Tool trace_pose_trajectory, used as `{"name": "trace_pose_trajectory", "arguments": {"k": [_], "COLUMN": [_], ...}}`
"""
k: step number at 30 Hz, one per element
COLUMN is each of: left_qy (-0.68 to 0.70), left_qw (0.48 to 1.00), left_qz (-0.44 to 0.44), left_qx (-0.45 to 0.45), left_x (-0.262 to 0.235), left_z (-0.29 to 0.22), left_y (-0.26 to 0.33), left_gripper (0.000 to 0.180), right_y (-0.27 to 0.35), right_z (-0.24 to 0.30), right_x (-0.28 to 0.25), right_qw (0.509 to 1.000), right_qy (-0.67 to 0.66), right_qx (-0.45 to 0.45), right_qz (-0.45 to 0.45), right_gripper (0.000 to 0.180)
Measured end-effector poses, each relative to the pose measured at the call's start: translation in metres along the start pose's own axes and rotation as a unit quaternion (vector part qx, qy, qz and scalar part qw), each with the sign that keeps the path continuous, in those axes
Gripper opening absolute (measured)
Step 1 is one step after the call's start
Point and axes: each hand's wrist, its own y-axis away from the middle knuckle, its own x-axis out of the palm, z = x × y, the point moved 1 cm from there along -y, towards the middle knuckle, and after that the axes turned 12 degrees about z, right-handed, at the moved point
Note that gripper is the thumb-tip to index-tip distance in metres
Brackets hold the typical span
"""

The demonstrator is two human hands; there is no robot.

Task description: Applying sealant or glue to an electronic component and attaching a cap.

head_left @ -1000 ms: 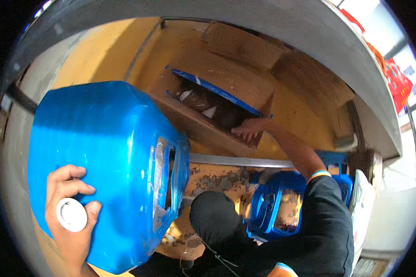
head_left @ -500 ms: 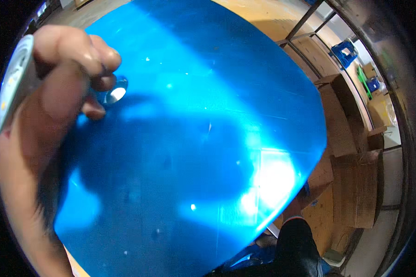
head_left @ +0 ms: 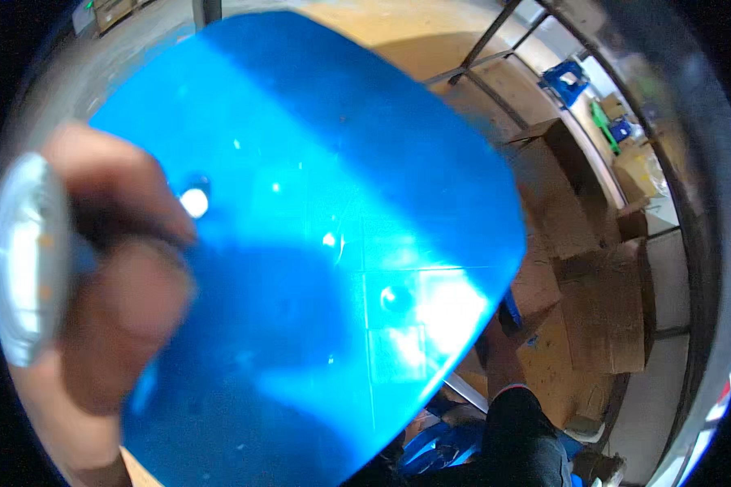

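Filling most of the view, a large glossy blue panel with rounded corners (head_left: 300,154), apparently plastic, is in front of the person, close to the head camera, its support not visible. Progress is judged partial: handling appears under way, no finished step can be certified, and the amount left cannot be determined. The panel's broad, smooth face is turned toward the camera; its long axis appears to run from the top of the view toward the lower edge, although that end leaves the frame and fisheye bending makes the reading provisional. The left hand (head_left: 138,284), blurred, is at the panel's left side with its grip curled; contact and closure cannot be told. A round, pale translucent disc (head_left: 28,260) sits at that hand's outer side, whether held or worn undetermined. The right hand (head_left: 496,342) is mostly hidden past the panel's lower right edge, beyond a black sleeve (head_left: 520,430) and near an open brown cardboard box (head_left: 601,304); the state of its grip cannot be told.
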Motion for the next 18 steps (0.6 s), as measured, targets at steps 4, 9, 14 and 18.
{"name": "trace_pose_trajectory", "arguments": {"k": [4,9,14,18], "left_qy": [0.149,0.126,0.019,0.369], "left_qw": [0.987,0.983,0.990,0.858], "left_qz": [0.062,0.130,0.129,0.174], "left_qx": [0.005,0.040,0.052,-0.312], "left_x": [0.016,0.025,0.007,-0.001], "left_z": [-0.016,-0.022,-0.028,-0.064], "left_y": [-0.005,0.001,0.009,0.040], "left_gripper": [0.011,0.027,0.026,0.025], "right_y": [0.057,0.160,0.284,0.400], "right_z": [0.005,0.024,0.086,0.177], "right_x": [-0.051,-0.101,-0.136,-0.194], "right_qw": [0.986,0.829,0.919,0.911], "right_qy": [-0.127,-0.324,-0.358,-0.337], "right_qx": [0.086,-0.125,-0.094,-0.097], "right_qz": [-0.063,-0.438,-0.137,-0.216], "right_gripper": [0.048,0.024,0.031,0.013]}}
